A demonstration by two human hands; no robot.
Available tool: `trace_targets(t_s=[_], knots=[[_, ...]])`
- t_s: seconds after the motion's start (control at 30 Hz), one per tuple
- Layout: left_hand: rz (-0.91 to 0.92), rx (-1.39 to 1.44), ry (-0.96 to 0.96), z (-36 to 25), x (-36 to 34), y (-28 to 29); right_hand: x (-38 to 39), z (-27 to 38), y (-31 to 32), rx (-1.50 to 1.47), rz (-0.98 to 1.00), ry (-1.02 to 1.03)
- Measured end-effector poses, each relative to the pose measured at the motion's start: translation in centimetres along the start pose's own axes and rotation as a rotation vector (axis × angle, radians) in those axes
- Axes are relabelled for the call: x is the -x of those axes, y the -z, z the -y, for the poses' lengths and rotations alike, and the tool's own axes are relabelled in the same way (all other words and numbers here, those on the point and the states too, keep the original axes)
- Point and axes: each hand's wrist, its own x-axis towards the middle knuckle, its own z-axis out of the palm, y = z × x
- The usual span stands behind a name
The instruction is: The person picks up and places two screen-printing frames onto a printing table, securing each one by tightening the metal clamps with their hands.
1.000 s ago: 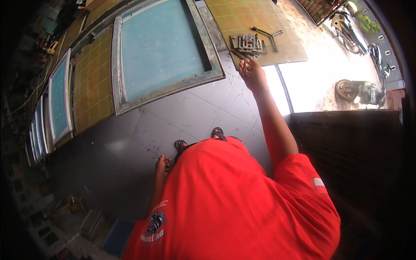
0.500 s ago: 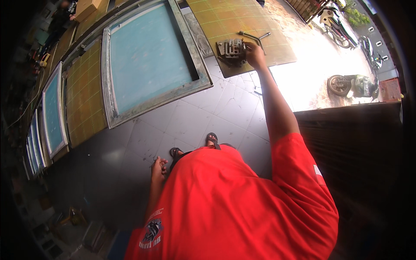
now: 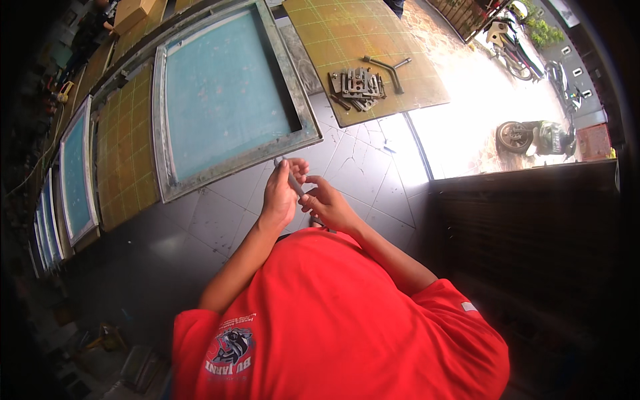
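Note:
In front of my body both hands hold a slim grey rod (image 3: pixel 295 184), with a thicker rounded end at its upper left. My left hand (image 3: pixel 280 198) is closed around its upper part, with the thumb along it. The fingers of my right hand (image 3: pixel 330 205) pinch its lower end. Ahead, on a yellow-brown gridded board (image 3: pixel 367 33), lies a pile of metal plates and bolts (image 3: pixel 360 83), untouched. Beside the pile is a three-armed socket wrench (image 3: pixel 388 67).
A large framed blue screen (image 3: pixel 227 100) stands ahead to the left, with a smaller framed blue screen (image 3: pixel 79 173) beyond another gridded board (image 3: pixel 127 140). A dark wooden surface (image 3: pixel 527 227) is on my right. Motorbikes (image 3: pixel 543 138) stand outside in bright light.
My right hand has left the metal pile on the board and come back to my body. My left hand has risen from my side, and both now hold the grey rod.

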Motion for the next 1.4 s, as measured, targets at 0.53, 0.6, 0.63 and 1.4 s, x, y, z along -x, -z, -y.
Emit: trace_targets(t_s=[0.53, 0.6, 0.63, 1.4], knots=[[-0.303, -0.351, 0.108, -1.1, 7.0, 11.5, -14.4, 4.3, 21.8, 0.534, -0.967, 0.122], [-0.439, -0.322, 0.125, -0.9, 9.1, 14.7, -15.3, 4.2, 21.8, 0.708, -0.99, 0.1], [-0.478, -0.319, 0.125, -0.9, 10.2, 16.1, -15.4, 4.3, 21.7, 0.785, -0.982, 0.074], [-0.801, -1.503, -0.082, -17.0, -4.3, 30.7, -18.2, 1.9, 4.0, 0.767, -0.526, -0.053]])
